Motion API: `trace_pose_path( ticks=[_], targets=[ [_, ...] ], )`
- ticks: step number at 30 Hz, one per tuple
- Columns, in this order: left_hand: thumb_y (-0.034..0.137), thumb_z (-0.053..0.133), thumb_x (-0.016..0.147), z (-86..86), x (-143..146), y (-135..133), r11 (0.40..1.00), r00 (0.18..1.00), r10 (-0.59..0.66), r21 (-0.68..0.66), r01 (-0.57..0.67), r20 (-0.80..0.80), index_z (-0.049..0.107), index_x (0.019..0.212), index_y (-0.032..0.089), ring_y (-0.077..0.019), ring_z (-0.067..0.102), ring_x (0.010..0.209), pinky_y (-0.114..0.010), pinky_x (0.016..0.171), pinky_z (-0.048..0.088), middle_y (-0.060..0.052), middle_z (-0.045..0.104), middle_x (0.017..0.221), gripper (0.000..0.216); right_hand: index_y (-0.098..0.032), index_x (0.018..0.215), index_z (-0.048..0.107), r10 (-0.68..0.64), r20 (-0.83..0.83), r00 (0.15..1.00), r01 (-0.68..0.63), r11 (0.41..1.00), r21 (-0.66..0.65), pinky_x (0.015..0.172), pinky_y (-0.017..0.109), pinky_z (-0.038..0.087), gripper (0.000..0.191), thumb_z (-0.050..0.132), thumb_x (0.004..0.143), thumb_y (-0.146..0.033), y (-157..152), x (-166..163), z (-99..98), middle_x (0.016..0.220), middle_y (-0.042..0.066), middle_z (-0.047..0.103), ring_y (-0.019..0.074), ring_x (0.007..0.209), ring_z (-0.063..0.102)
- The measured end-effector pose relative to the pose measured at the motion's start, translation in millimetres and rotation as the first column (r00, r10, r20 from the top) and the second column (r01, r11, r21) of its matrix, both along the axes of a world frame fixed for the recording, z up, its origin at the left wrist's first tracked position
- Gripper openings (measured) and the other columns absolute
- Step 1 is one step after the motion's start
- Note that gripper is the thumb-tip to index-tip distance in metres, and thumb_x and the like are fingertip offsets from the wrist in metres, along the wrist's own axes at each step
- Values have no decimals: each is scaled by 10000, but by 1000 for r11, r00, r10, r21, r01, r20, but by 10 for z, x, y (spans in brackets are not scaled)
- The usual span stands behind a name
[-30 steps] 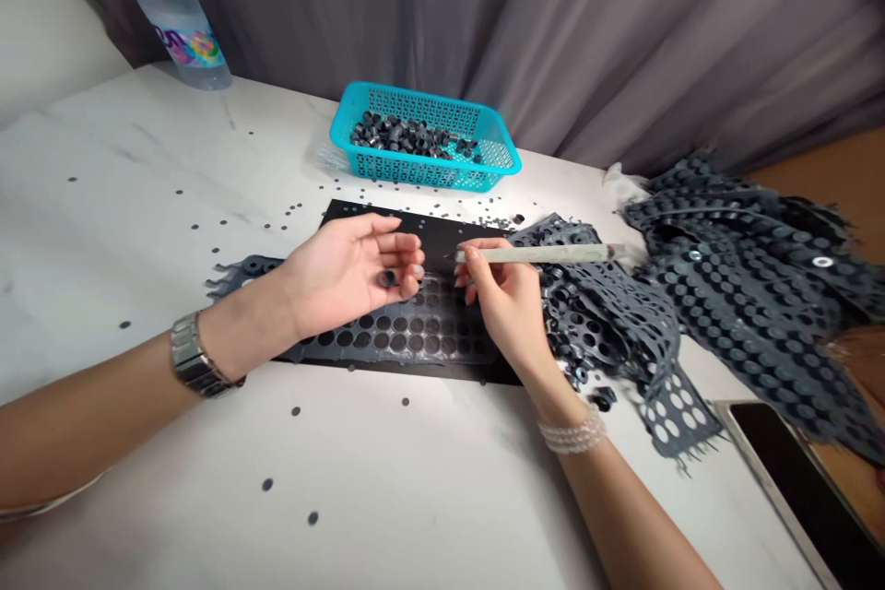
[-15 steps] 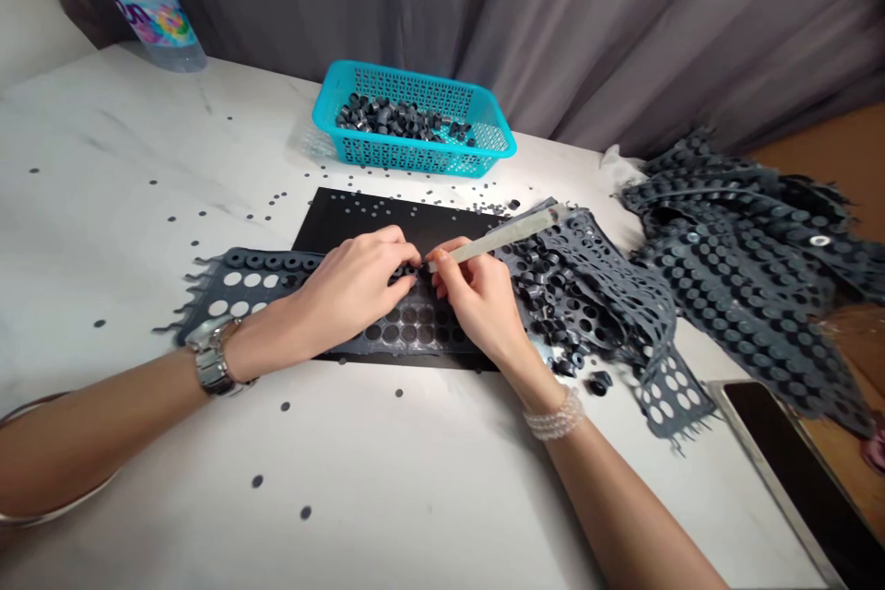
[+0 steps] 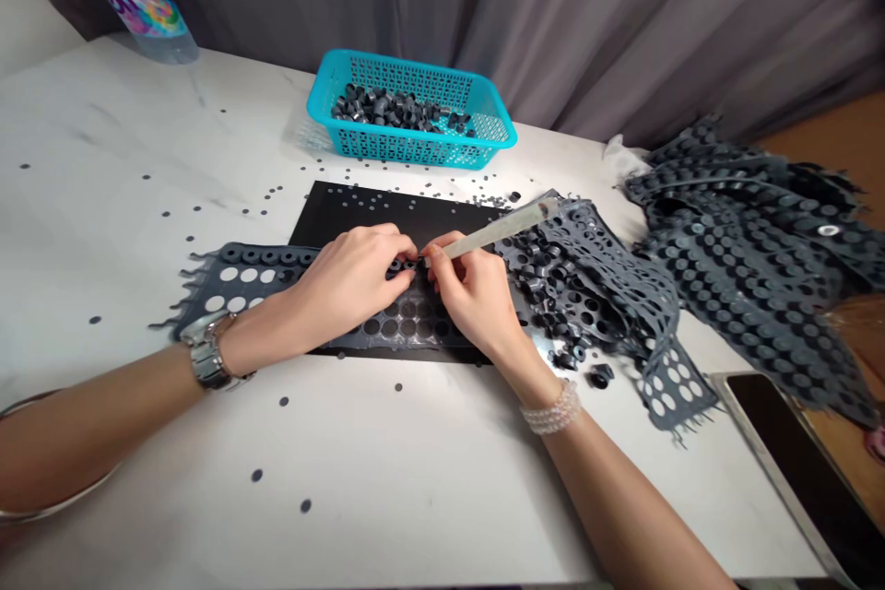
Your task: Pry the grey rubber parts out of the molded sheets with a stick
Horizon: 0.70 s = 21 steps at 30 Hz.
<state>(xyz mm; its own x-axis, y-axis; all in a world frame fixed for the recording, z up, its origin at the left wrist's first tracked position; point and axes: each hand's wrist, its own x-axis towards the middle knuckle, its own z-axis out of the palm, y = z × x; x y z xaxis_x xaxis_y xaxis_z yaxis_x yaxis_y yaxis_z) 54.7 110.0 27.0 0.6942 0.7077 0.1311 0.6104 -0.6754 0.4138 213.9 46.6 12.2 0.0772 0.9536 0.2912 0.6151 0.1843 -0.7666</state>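
A dark grey rubber sheet with rows of round caps and holes lies flat across a black board. My left hand rests over the sheet, thumb and forefinger pinched at its far row of caps; exactly what is between the fingertips is hidden. My right hand is closed around a pale, flat, stick-like tool, which slants up to the right. Both hands' fingertips nearly meet at the same row, so the tool's working tip is mostly covered. Loose dark rubber caps are heaped right beside my right hand.
A turquoise basket holding many caps stands behind the board. Punched rubber sheeting lies to the right, near a larger pile of capped sheets. A phone, a water bottle and scattered small dark discs are also around.
The view has shifted slightly. Both hands stay at the same row of the sheet, with only small fingertip movement; the right hand still holds the tool.
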Motion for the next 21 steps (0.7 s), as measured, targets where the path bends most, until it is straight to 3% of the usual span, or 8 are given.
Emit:
trace_pose_path(
  ticks=[6,11,12,14,16,18,21],
  targets=[
    [223,541,828,-36,20,19,1000,999,-18,-5,18,27,727,887,170,-179,621,747,-306,696,444,-51,684,879,202,-192,721,555,-3,58,998,3,1000,7,601,235,379,256,432,938,-254,-1,-29,-9,751,12,648,115,584,542],
    [187,544,844,46,-28,-56,984,968,-96,-123,128,233,716,822,173,-118,552,685,-258,633,405,-33,666,890,174,-198,757,581,-76,87,993,77,997,-16,589,244,368,226,433,922,-242,8,-73,8,648,0,595,126,546,519],
    [213,574,839,79,-57,-60,979,956,-49,-176,103,288,715,823,179,-108,529,658,-249,598,390,-28,663,879,146,-196,758,587,-85,80,993,87,996,-22,589,246,368,227,436,920,-246,10,-74,9,636,-2,587,125,538,511],
    [272,639,814,138,-125,-30,931,900,166,-366,-8,403,706,846,185,-80,444,556,-231,496,328,-13,637,792,114,-191,769,604,-98,45,994,100,994,-39,586,249,371,229,446,917,-266,11,-66,4,618,-6,576,124,531,501],
    [279,671,799,165,-190,44,767,778,422,-641,-33,464,690,863,174,-44,341,477,-207,415,243,-7,609,742,124,-188,789,616,-107,-33,994,105,992,-65,574,247,378,234,452,916,-297,9,-43,-13,613,-9,569,124,537,506],
    [234,672,802,153,-236,130,519,669,601,-850,89,437,680,846,147,-12,291,449,-175,372,203,-30,617,790,98,-185,803,617,-115,-138,984,103,991,-86,560,239,387,240,453,915,-320,8,-12,-38,624,-11,564,121,549,518],
    [165,642,817,102,-258,205,193,603,729,-942,274,325,684,801,109,7,297,447,-131,350,251,-77,620,844,71,-183,815,607,-141,-273,952,118,988,-101,540,226,395,238,459,913,-341,13,41,-72,625,-20,551,110,540,522]
  ],
)
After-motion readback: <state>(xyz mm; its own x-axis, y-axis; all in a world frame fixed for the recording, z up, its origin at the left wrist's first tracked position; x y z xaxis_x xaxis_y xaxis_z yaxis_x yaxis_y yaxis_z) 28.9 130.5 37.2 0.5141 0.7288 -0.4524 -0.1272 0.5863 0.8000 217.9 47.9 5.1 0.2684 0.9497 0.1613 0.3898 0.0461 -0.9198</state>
